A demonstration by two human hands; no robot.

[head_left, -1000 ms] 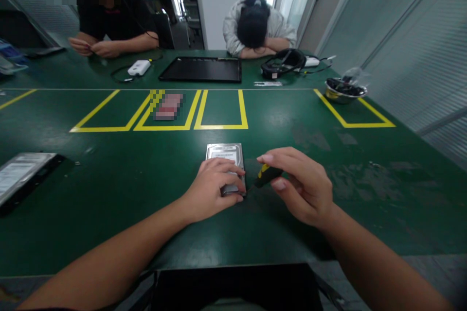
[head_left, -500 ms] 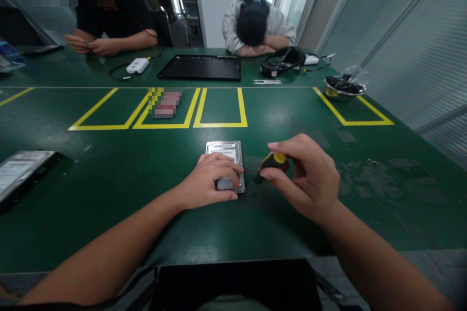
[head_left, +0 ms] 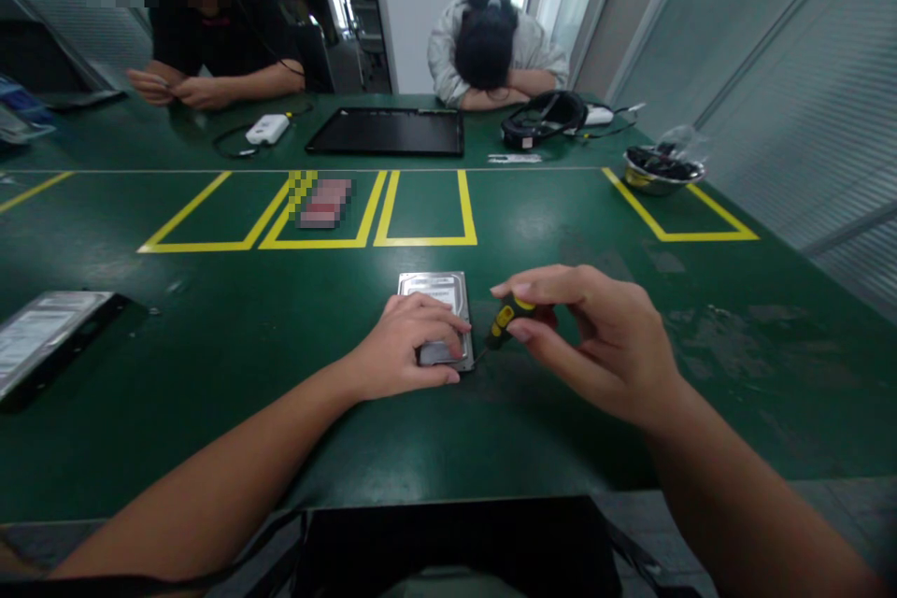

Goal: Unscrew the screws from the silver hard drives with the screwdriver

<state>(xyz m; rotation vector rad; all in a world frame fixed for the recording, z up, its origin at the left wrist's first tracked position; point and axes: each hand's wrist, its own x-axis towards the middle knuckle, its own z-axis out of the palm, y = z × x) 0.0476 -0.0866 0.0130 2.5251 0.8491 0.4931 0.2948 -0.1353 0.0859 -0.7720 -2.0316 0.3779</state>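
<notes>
A small silver hard drive [head_left: 435, 284] lies flat on the green table in front of me. My left hand [head_left: 403, 346] is curled over it, fingers across the top and thumb along the near edge, gripping it. My right hand [head_left: 606, 341] pinches a short black-and-yellow screwdriver [head_left: 500, 323] between thumb and fingers. The screwdriver leans, its thin shaft pointing down and left to the drive's near right corner. Whether its tip sits in a screw is too small to tell.
A larger hard drive [head_left: 43, 336] lies at the left. Yellow tape outlines [head_left: 427, 241] mark the table. Farther back are a black flat panel [head_left: 389, 133], a headset [head_left: 539, 120] and a metal bowl [head_left: 662, 173] of dark parts. Two people sit across the table.
My right hand has shifted slightly right, and its fingers have rolled the screwdriver handle, which now stands at a different angle. My left hand stays on the hard drive.
</notes>
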